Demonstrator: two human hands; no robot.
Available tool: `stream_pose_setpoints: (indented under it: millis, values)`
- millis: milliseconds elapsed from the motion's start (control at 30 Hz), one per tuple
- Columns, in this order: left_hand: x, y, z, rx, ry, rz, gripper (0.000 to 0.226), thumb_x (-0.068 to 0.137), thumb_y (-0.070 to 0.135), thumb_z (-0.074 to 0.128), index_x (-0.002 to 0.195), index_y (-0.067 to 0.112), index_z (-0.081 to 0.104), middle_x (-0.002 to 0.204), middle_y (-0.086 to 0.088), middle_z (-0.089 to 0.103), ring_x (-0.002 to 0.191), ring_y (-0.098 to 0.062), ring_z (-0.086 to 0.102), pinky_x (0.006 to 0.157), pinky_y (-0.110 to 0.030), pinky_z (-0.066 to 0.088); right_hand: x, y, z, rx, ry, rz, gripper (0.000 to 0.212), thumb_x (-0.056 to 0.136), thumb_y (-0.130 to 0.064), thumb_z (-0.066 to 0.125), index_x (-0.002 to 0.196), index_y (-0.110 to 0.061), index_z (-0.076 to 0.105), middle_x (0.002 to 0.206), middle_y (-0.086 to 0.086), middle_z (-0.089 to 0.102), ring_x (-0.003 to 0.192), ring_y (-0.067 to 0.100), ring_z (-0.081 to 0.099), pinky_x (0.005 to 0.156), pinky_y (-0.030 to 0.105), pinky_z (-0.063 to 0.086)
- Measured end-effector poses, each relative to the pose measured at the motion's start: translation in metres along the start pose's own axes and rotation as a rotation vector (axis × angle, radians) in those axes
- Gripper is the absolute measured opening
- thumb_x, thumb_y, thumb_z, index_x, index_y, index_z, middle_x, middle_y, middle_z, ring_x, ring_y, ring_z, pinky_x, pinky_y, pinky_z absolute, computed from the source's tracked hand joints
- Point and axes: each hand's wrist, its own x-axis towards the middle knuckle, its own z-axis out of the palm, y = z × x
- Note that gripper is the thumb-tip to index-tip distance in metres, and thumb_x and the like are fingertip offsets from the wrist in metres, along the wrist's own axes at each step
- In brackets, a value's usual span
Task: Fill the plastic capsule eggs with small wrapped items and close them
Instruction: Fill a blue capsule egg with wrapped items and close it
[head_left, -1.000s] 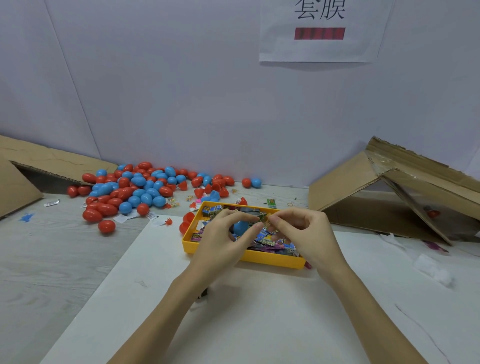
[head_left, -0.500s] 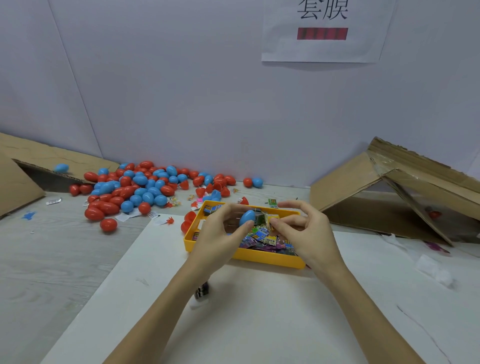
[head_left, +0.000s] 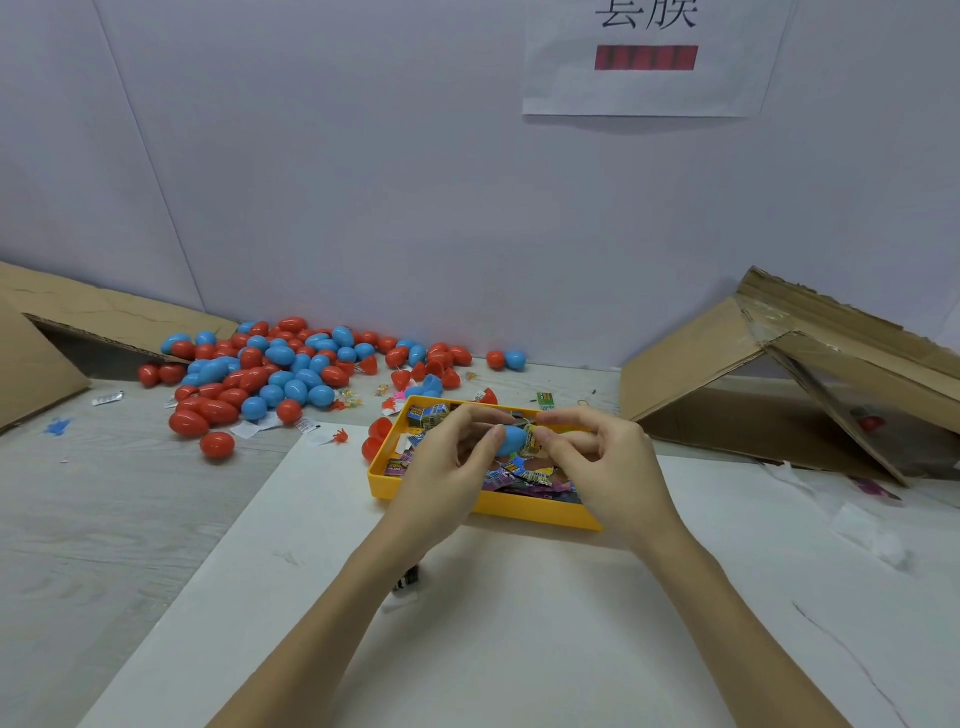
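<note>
I see two cardboard boxes (head_left: 779, 384), one yellow tray (head_left: 519, 506) of wrapped items (head_left: 524, 475), and too many red and blue eggs (head_left: 270, 374) to count. Above the tray, left hand (head_left: 441, 467) grips one blue egg half (head_left: 511, 440); right hand (head_left: 608, 467) pinches one wrapped packet (head_left: 532, 436) against it.

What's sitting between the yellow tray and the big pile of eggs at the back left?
In the head view, two red egg halves lie against the yellow tray's left side; small orange bits and paper scraps dot the stretch toward the egg pile.
</note>
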Motion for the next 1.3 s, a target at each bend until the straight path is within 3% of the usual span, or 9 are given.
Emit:
stream_pose_setpoints:
  millis: [167,267,400,467,633,1033,1300]
  values:
    - [-0.001,0.004,-0.003,-0.058,-0.041,-0.008,0.018,0.100,0.022,0.062,0.115,0.027,0.070,0.099,0.010,0.073,0.096,-0.005,0.070,0.081,-0.022,0.058,-0.003,0.000,0.003,-0.068,-0.020,-0.050,0.025,0.098,-0.027,0.069,0.122,-0.019,0.070,0.080,-0.010,0.079,0.084,0.007,0.076,0.086,0.045,0.061]
    - [-0.001,0.004,-0.003,-0.065,-0.087,-0.015,0.033,0.095,0.016,0.070,0.125,0.028,0.066,0.110,0.005,0.071,0.097,-0.007,0.070,0.082,-0.021,0.057,-0.003,-0.001,0.003,-0.063,-0.005,-0.061,0.031,0.095,-0.025,0.072,0.126,-0.023,0.067,0.084,-0.013,0.079,0.084,0.005,0.075,0.083,0.038,0.062]
    - [0.000,0.001,-0.002,-0.052,-0.040,-0.009,0.035,0.093,0.016,0.071,0.125,0.028,0.063,0.108,0.010,0.070,0.099,-0.007,0.069,0.083,-0.019,0.056,-0.003,-0.004,0.005,0.135,0.046,0.004,0.064,0.088,-0.018,0.081,0.143,-0.028,0.051,0.100,-0.007,0.079,0.092,0.007,0.076,0.085,0.027,0.061]
    - [0.001,0.000,-0.002,-0.062,-0.012,-0.023,0.034,0.091,0.019,0.074,0.122,0.025,0.062,0.103,0.014,0.070,0.097,-0.004,0.069,0.080,-0.018,0.056,-0.004,-0.006,0.007,0.185,0.065,0.013,0.070,0.086,-0.016,0.082,0.146,-0.030,0.047,0.103,-0.007,0.079,0.094,0.008,0.076,0.084,0.024,0.061]
    - [0.002,0.000,-0.003,-0.109,-0.021,-0.031,0.026,0.092,0.022,0.072,0.117,0.022,0.065,0.101,0.016,0.074,0.095,-0.007,0.073,0.079,-0.018,0.057,-0.006,-0.009,0.009,0.255,0.080,0.018,0.061,0.086,-0.015,0.082,0.139,-0.028,0.055,0.096,-0.017,0.079,0.095,0.003,0.075,0.078,0.015,0.058]
    - [0.000,0.008,-0.004,-0.208,-0.008,-0.092,0.021,0.093,0.030,0.068,0.113,0.024,0.067,0.096,0.010,0.076,0.088,-0.011,0.075,0.076,-0.017,0.057,-0.009,-0.013,0.013,0.365,0.097,-0.030,0.063,0.090,-0.010,0.077,0.145,-0.031,0.052,0.109,-0.003,0.079,0.105,0.009,0.074,0.092,0.025,0.059]
    - [0.001,0.011,-0.006,-0.215,0.001,-0.100,0.029,0.094,0.025,0.068,0.122,0.015,0.067,0.100,0.003,0.077,0.088,-0.013,0.075,0.076,-0.019,0.058,-0.007,-0.011,0.011,0.325,0.017,-0.077,0.066,0.090,-0.009,0.077,0.146,-0.030,0.049,0.108,-0.012,0.079,0.107,0.009,0.073,0.089,0.021,0.058]
